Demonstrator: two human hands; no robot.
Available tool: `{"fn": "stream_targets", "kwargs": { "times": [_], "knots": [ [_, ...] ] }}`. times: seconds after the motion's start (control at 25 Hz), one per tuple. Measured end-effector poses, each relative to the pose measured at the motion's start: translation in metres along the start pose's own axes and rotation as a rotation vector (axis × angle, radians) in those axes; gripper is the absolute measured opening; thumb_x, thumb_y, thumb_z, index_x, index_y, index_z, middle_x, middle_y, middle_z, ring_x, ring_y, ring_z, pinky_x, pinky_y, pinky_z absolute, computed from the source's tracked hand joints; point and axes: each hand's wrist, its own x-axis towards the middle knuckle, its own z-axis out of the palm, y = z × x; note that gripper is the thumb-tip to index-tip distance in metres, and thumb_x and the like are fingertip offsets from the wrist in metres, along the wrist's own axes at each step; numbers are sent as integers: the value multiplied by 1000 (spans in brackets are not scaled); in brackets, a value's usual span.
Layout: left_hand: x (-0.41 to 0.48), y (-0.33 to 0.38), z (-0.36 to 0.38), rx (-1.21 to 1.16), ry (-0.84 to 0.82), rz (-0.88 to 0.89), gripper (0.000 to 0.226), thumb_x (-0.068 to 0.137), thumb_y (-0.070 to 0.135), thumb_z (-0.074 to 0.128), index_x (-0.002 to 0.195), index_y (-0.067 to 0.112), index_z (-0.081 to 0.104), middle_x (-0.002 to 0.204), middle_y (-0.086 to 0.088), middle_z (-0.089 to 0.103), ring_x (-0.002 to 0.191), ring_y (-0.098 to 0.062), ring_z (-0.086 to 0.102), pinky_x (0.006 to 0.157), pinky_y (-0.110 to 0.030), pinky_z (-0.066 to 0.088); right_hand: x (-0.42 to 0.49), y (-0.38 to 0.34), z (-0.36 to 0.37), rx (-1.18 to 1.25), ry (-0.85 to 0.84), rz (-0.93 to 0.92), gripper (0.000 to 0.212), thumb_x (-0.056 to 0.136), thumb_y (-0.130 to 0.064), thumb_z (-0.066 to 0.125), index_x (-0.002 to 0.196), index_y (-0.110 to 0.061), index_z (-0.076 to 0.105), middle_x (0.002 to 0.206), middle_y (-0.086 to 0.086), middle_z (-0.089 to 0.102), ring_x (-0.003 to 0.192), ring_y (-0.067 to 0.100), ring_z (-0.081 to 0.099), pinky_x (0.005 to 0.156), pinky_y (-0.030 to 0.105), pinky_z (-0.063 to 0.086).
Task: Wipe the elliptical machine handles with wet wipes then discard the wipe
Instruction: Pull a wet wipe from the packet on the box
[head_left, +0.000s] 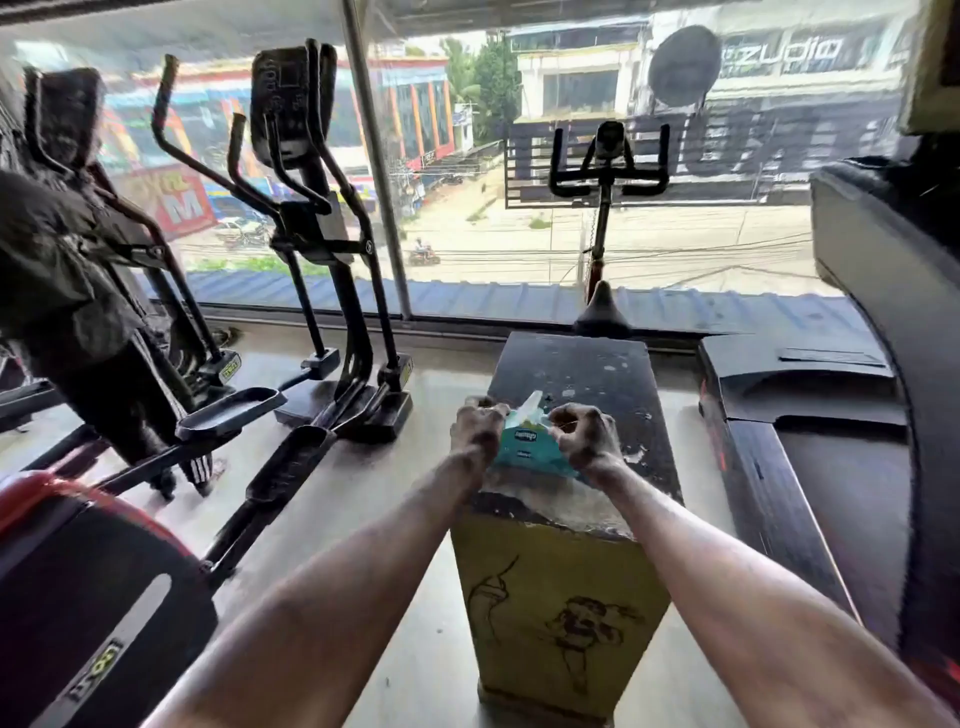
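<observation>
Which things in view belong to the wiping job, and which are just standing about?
For the job:
- wet wipe pack, held by the left hand and right hand
- wipe poking from its top
- elliptical machine handles

Just there:
- box under the pack
- exercise bike
- treadmill

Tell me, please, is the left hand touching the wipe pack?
Touching. The head view shows the left hand curled round the left end of the wipe pack.
</observation>
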Motion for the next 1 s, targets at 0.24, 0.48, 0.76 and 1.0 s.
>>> {"fn": "stream_targets", "kwargs": {
  "times": [0.24, 0.48, 0.76, 1.0],
  "knots": [
    [48, -20, 15, 208, -79, 93, 52, 87, 11, 77, 135, 14, 58, 132, -7, 69, 113, -27, 68, 95, -36, 57, 37, 4, 42, -144, -19, -4, 19, 91, -26, 71, 103, -15, 80, 110, 12, 77, 106, 31, 70, 87, 35, 52],
    [77, -32, 19, 281, -121, 122, 58, 80, 9, 85, 132, 13, 60, 129, -8, 70, 114, -26, 67, 100, -36, 55, 51, 17, 58, -154, 28, -18, 14, 92, -22, 71, 98, -13, 80, 101, 13, 72, 96, 35, 68, 81, 36, 51],
    [86, -30, 22, 330, -106, 121, 32, 89, 11, 73, 121, 12, 69, 125, -8, 73, 108, -24, 68, 94, -35, 57, 50, 24, 42, 2, 57, 7, 9, 94, -19, 70, 95, -13, 76, 99, 9, 78, 90, 26, 71, 78, 27, 48],
    [79, -16, 23, 326, -154, 231, 43, 85, 12, 78, 126, 12, 65, 131, -8, 70, 119, -24, 65, 101, -29, 51, 51, 19, 26, 88, 101, 21, 6, 95, -17, 66, 97, -17, 72, 96, 6, 78, 91, 26, 71, 80, 32, 52]
  ]
}}
